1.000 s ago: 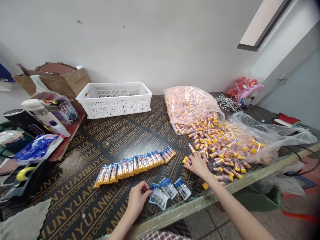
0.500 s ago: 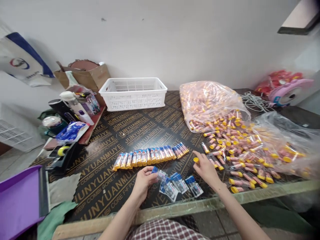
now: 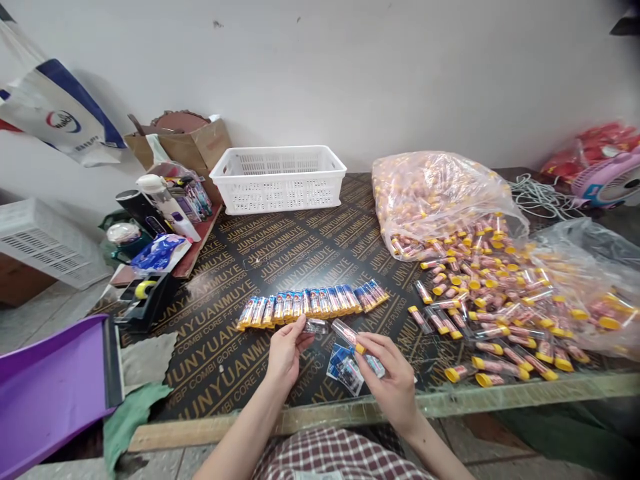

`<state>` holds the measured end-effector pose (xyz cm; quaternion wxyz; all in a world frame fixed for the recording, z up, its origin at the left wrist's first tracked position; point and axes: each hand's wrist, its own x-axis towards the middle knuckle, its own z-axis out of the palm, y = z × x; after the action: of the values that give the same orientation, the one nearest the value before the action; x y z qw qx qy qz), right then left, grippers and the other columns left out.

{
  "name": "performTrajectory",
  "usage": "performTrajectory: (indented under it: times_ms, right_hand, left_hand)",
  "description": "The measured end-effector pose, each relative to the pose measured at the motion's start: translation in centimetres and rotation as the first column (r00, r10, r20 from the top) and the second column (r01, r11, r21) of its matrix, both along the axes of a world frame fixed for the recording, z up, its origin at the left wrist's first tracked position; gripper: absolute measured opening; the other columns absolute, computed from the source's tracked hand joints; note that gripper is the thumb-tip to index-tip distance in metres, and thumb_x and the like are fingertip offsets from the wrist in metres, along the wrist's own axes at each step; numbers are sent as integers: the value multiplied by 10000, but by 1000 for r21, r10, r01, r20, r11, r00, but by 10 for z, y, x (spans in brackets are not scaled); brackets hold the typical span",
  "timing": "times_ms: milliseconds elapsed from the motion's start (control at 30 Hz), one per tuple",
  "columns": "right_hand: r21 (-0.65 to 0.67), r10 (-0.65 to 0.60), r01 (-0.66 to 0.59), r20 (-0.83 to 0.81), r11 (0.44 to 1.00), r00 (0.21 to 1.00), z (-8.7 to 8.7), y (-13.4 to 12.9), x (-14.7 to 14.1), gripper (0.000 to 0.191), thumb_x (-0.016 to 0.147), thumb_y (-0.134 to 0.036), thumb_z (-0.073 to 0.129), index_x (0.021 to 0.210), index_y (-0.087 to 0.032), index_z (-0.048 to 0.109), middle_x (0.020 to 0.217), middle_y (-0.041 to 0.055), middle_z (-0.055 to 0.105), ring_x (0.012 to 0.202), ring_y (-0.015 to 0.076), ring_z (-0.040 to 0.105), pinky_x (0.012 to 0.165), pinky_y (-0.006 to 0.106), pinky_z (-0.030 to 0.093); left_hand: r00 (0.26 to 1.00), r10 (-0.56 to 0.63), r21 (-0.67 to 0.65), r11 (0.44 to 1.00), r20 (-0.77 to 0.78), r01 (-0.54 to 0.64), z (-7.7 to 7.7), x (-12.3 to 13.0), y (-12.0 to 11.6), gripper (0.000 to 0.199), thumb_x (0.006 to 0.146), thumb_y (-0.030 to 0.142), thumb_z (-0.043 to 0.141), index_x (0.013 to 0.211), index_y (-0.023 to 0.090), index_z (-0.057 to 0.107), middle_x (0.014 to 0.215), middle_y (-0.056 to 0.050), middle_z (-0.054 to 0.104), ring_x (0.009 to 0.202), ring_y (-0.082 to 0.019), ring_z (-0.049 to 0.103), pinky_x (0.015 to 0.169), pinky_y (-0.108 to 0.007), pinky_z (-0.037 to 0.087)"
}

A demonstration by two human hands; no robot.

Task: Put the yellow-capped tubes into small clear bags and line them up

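Observation:
My left hand [image 3: 286, 353] pinches a small clear printed plastic sleeve [image 3: 317, 327], which looks held open toward the right. Between the fingers of my right hand [image 3: 391, 381] is a clear tube with a yellow cap [image 3: 345, 332]; its clear end points up and left, close to the sleeve but apart from it. Below the hands, several flat blue-and-clear sleeves [image 3: 349, 375] lie on the table, partly covered by my right hand. Just beyond stands a slanting row of sleeved tubes [image 3: 310, 304], blue at the top and yellow at the bottom.
Loose yellow-capped tubes [image 3: 493, 313] spill from a large clear bag [image 3: 440, 193] on the right. A white plastic basket [image 3: 280, 193] stands at the back. Leftward are a tape dispenser [image 3: 145, 303], bottles and a purple dustpan [image 3: 55, 393]. A wooden edge [image 3: 240, 427] borders the table's front.
My right hand has come left from the loose tubes, bringing one capped tube in front of me. My left hand has lifted a sleeve off the pile. The view has shifted slightly.

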<state>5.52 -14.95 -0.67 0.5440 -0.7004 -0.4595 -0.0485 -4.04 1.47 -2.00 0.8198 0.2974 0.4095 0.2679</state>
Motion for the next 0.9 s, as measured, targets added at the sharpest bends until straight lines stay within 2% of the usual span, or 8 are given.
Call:
performTrajectory:
  times_ms: [133, 267, 367, 500, 567, 633, 767, 900]
  right_hand:
    - [-12, 48, -48, 48, 999, 998, -4, 1, -4, 448, 809, -55, 559, 1170, -318, 591, 1038, 52, 633, 949, 205, 616, 820, 361, 534]
    - [-51, 117, -117, 1, 992, 993, -8, 2, -7, 411, 817, -77, 557, 1155, -306, 606, 1044, 55, 636, 962, 203, 619, 840, 360, 533]
    - [-105, 166, -171, -59, 980, 984, -10, 4, -8, 377, 834, -110, 543, 1164, -283, 603, 1088, 67, 616, 1006, 207, 604, 869, 366, 522]
    - [-123, 197, -204, -63, 971, 978, -15, 6, -4, 414, 849, -74, 458, 1187, -277, 582, 1023, 67, 593, 957, 184, 601, 839, 343, 524]
    - [-140, 185, -190, -48, 972, 982, -16, 6, -1, 500, 804, -60, 478, 1251, -278, 523, 1046, 71, 560, 978, 191, 583, 858, 356, 515]
    - [-162, 201, -205, -43, 965, 979, -14, 6, 2, 643, 730, -56, 517, 1331, -268, 426, 1195, 92, 494, 1122, 234, 514, 953, 416, 463]
    - [-194, 359, -374, -108, 907, 927, -8, 5, 7, 830, 625, -51, 521, 1400, -230, 285, 1436, 103, 307, 1346, 298, 279, 1090, 507, 296]
    - [-148, 452, -486, -215, 861, 866, -12, 5, 8, 867, 594, -28, 490, 1403, -236, 260, 1387, 91, 403, 1289, 264, 396, 1082, 465, 339]
  left_hand:
    - [1000, -1, 23, 1000, 1, 1, -2, 0, -2, 361, 497, 381, 838, 660, 102, 676, 622, -31, 677, 557, -104, 607, 589, -217, 505]
    - [1000, -13, 96, 995, 2, 12, -2, 1, -7, 358, 572, 422, 791, 681, 104, 667, 647, -21, 667, 574, -101, 594, 600, -224, 501]
    - [996, -76, 127, 989, 42, 70, 1, 1, -13, 344, 639, 430, 748, 734, 114, 649, 687, -18, 664, 605, -107, 603, 607, -228, 503]
    - [979, -182, 106, 979, 91, 172, 11, 0, -18, 359, 626, 326, 784, 898, 148, 631, 756, -13, 675, 633, -105, 614, 621, -222, 503]
    - [959, -270, 112, 959, 85, 260, 16, -1, -20, 371, 627, 303, 786, 923, 135, 640, 780, -31, 678, 638, -105, 613, 628, -224, 502]
    - [916, -396, 125, 914, 70, 386, 19, -2, -22, 341, 636, 309, 779, 879, 99, 665, 775, -56, 677, 639, -110, 610, 634, -231, 500]
    - [840, -542, 123, 837, 39, 534, 20, -4, -28, 310, 644, 330, 770, 797, 72, 690, 722, -67, 667, 622, -115, 598, 602, -223, 481]
    - [827, -560, 104, 826, 46, 553, 19, -4, -33, 306, 628, 327, 778, 792, 81, 698, 709, -59, 661, 612, -121, 597, 590, -230, 475]
